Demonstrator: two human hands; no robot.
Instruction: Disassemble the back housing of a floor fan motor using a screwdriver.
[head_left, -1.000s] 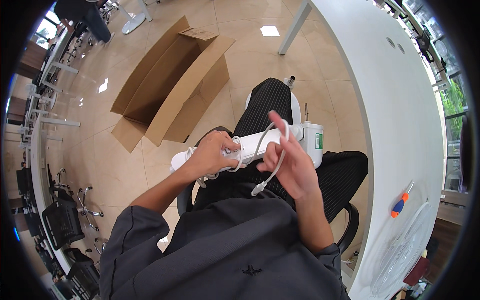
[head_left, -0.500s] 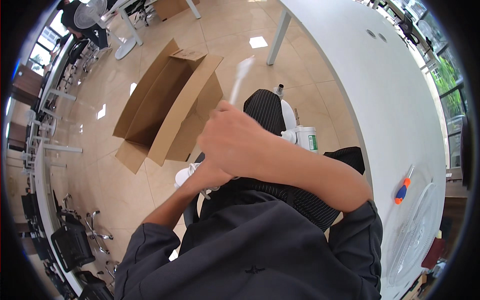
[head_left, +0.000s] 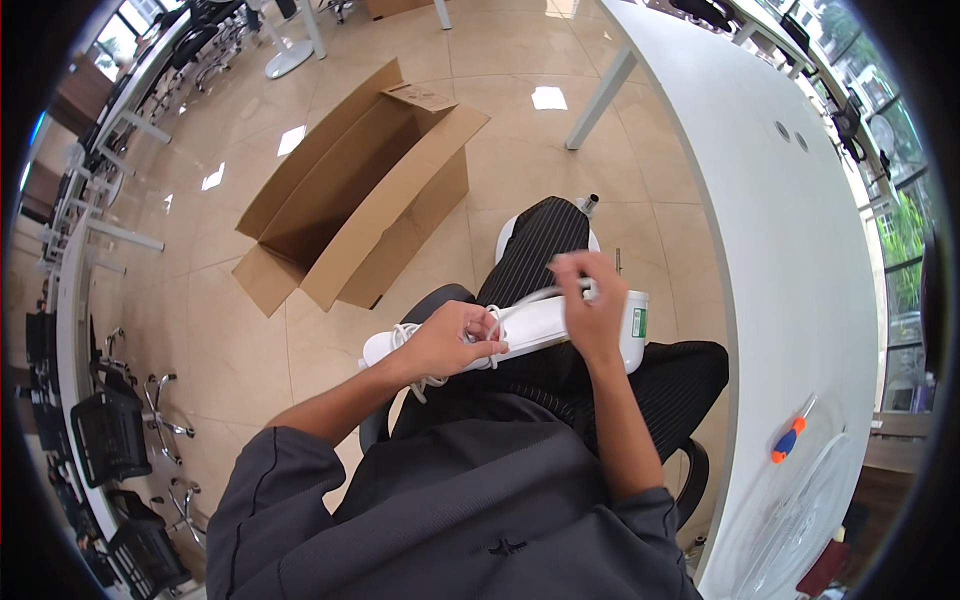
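Left hand [head_left: 445, 341], right hand [head_left: 594, 305], both clamped on white cord [head_left: 530, 298], open carton [head_left: 400, 232] ahead, table [head_left: 785, 260] alongside

Across black striped trousers [head_left: 545, 240]: long white plastic appliance body [head_left: 537, 325]. Around its left part: thin white cable [head_left: 405, 334]. Over left part: left hand [head_left: 447, 340]. At right part: right hand [head_left: 594, 305]. Ahead-left of appliance body, on beige tiled floor [head_left: 510, 140]: open oblong brown cardboard box [head_left: 415, 225]. Right of appliance body: long white table [head_left: 800, 250]. On table, right and back from appliance body: orange-and-blue screwdriver [head_left: 789, 441], then round translucent fan grille [head_left: 800, 520]. Far left: black office chair [head_left: 108, 435].
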